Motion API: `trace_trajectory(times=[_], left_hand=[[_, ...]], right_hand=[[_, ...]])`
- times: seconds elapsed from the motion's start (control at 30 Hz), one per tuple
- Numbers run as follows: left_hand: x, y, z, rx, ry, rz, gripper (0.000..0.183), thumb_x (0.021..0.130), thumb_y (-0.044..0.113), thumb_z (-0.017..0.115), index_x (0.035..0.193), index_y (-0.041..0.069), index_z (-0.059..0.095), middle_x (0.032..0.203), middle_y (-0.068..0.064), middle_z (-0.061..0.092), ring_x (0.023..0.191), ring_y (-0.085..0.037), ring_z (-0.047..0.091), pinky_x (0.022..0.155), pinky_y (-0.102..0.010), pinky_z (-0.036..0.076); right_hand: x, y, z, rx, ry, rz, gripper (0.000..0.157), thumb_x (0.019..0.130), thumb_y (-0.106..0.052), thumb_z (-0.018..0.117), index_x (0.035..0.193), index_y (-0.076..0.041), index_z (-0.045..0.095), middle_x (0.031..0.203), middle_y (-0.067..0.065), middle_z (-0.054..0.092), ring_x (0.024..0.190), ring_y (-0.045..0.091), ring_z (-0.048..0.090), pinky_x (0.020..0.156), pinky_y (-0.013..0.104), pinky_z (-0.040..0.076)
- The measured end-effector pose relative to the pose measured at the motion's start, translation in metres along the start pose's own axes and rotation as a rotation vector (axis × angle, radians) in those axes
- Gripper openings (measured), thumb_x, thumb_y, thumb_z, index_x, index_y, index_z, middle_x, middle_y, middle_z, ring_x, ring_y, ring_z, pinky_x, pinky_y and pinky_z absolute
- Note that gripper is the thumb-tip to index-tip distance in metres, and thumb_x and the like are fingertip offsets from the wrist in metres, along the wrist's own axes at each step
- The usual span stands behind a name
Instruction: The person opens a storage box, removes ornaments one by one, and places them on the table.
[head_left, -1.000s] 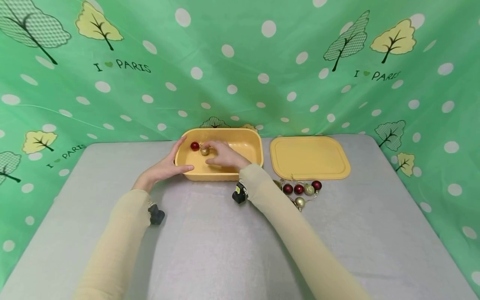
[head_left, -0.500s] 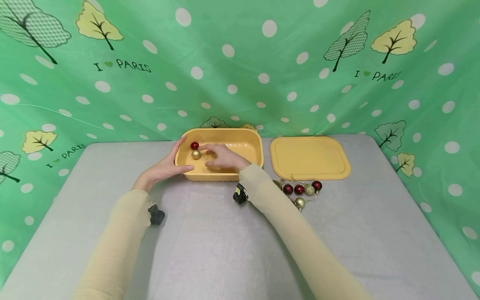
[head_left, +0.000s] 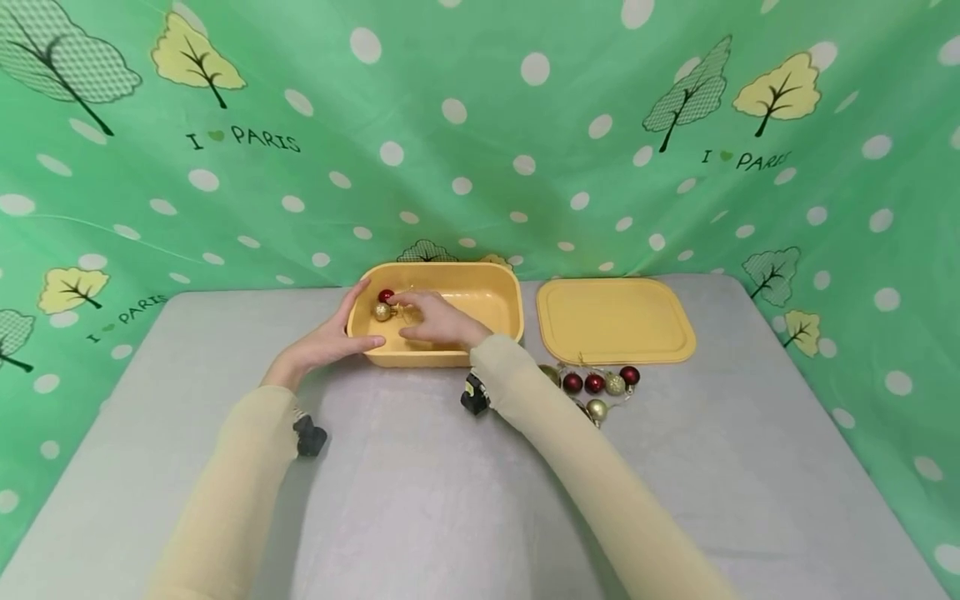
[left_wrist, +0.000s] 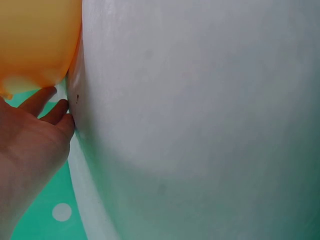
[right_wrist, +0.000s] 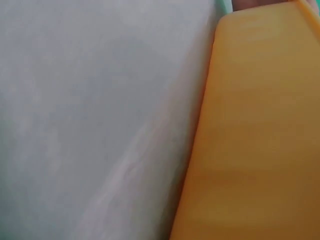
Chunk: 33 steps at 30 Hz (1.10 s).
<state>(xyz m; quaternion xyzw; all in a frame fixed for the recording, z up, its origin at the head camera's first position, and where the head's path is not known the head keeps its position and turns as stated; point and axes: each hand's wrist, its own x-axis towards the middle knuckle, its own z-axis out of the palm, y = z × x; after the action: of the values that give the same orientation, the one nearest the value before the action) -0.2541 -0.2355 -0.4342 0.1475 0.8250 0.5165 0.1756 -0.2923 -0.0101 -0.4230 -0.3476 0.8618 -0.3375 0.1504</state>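
Observation:
My left hand (head_left: 318, 340) holds the left end of a yellow plastic box (head_left: 420, 359), thumb over its front rim and fingers along the outside of the end. The left wrist view shows the fingers (left_wrist: 59, 112) right at the box wall. My right hand (head_left: 438, 320) reaches down inside the box, with thumb and index finger apart. Just left of its fingertips, a gold Christmas bauble (head_left: 382, 312) lies on the box floor. Behind that sits a red bauble (head_left: 386, 296). In the right wrist view the box's outer wall (right_wrist: 255, 130) hides the right hand.
A yellow lid (head_left: 617, 321) lies flat to the right of the box. In front of it are several red and gold baubles with strings (head_left: 594, 383), partly covered by the right sleeve. A green patterned cloth (head_left: 480, 125) hangs close behind the box.
The gold bauble has left my right fingers and moved left, beside the red one. My right hand has shifted slightly left. My left hand stays on the box. The head view has tilted slightly.

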Motion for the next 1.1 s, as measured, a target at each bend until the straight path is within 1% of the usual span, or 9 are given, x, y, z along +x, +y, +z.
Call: trace_trajectory(times=[0.13, 0.2, 0.3, 0.4, 0.6, 0.77, 0.9, 1.1], left_hand=[[-0.001, -0.001, 0.002, -0.022, 0.001, 0.013, 0.104, 0.088, 0.016, 0.07, 0.155, 0.032, -0.008, 0.16, -0.013, -0.01, 0.142, -0.039, 0.009, 0.112, -0.055, 0.015], [-0.001, 0.0, 0.003, -0.032, -0.001, 0.018, 0.103, 0.088, 0.015, 0.069, 0.155, 0.031, -0.008, 0.16, -0.013, -0.01, 0.142, -0.039, 0.008, 0.112, -0.054, 0.015], [-0.001, 0.0, 0.003, -0.027, -0.002, 0.023, 0.103, 0.088, 0.016, 0.069, 0.155, 0.03, -0.007, 0.159, -0.014, -0.01, 0.142, -0.039, 0.008, 0.112, -0.055, 0.014], [0.0, 0.0, 0.004, -0.02, -0.002, 0.027, 0.102, 0.088, 0.017, 0.069, 0.155, 0.03, -0.006, 0.16, -0.012, -0.01, 0.142, -0.037, 0.007, 0.112, -0.054, 0.015], [-0.001, 0.001, 0.003, 0.0, 0.003, 0.034, 0.101, 0.088, 0.016, 0.069, 0.156, 0.028, -0.006, 0.159, -0.013, -0.01, 0.142, -0.039, 0.003, 0.111, -0.058, 0.013], [0.0, 0.002, 0.003, 0.003, 0.009, 0.037, 0.102, 0.088, 0.016, 0.069, 0.156, 0.028, -0.006, 0.159, -0.014, -0.01, 0.142, -0.041, 0.005, 0.111, -0.058, 0.014], [0.0, 0.002, 0.004, 0.0, 0.006, 0.037, 0.103, 0.088, 0.016, 0.069, 0.155, 0.028, -0.007, 0.159, -0.014, -0.011, 0.142, -0.042, 0.006, 0.111, -0.059, 0.014], [0.0, 0.001, 0.005, 0.005, 0.014, 0.016, 0.102, 0.088, 0.018, 0.069, 0.155, 0.031, -0.007, 0.16, -0.014, -0.008, 0.141, -0.04, 0.009, 0.111, -0.057, 0.014]], right_hand=[[0.005, -0.006, 0.004, 0.041, 0.004, -0.044, 0.059, 0.089, -0.01, 0.067, 0.142, -0.001, 0.044, 0.143, 0.012, 0.046, 0.13, 0.023, 0.042, 0.107, 0.024, 0.031], [0.008, -0.009, 0.005, 0.065, 0.001, -0.037, 0.059, 0.089, -0.009, 0.066, 0.143, -0.001, 0.043, 0.143, 0.012, 0.046, 0.13, 0.023, 0.042, 0.107, 0.023, 0.03], [0.013, -0.013, 0.008, 0.057, -0.004, -0.023, 0.059, 0.089, -0.009, 0.065, 0.144, 0.0, 0.042, 0.144, 0.013, 0.045, 0.132, 0.023, 0.04, 0.108, 0.022, 0.028], [0.016, -0.013, 0.011, 0.05, -0.015, -0.011, 0.057, 0.09, -0.008, 0.065, 0.142, 0.0, 0.045, 0.142, 0.013, 0.047, 0.13, 0.022, 0.043, 0.106, 0.02, 0.03], [0.018, -0.014, 0.014, 0.068, -0.041, 0.004, 0.041, 0.09, -0.007, 0.066, 0.13, 0.001, 0.058, 0.124, 0.013, 0.061, 0.11, 0.02, 0.057, 0.092, 0.017, 0.042], [0.017, -0.013, 0.013, 0.069, -0.055, 0.022, 0.03, 0.089, -0.004, 0.067, 0.119, 0.001, 0.064, 0.113, 0.011, 0.066, 0.099, 0.018, 0.059, 0.084, 0.017, 0.045], [0.015, -0.014, 0.013, 0.106, -0.023, 0.021, 0.028, 0.088, -0.003, 0.067, 0.116, 0.001, 0.066, 0.11, 0.01, 0.066, 0.097, 0.018, 0.059, 0.083, 0.017, 0.045], [0.006, -0.013, 0.01, 0.218, 0.05, 0.009, 0.03, 0.087, -0.004, 0.068, 0.117, 0.001, 0.065, 0.111, 0.008, 0.066, 0.097, 0.016, 0.059, 0.083, 0.016, 0.045]])
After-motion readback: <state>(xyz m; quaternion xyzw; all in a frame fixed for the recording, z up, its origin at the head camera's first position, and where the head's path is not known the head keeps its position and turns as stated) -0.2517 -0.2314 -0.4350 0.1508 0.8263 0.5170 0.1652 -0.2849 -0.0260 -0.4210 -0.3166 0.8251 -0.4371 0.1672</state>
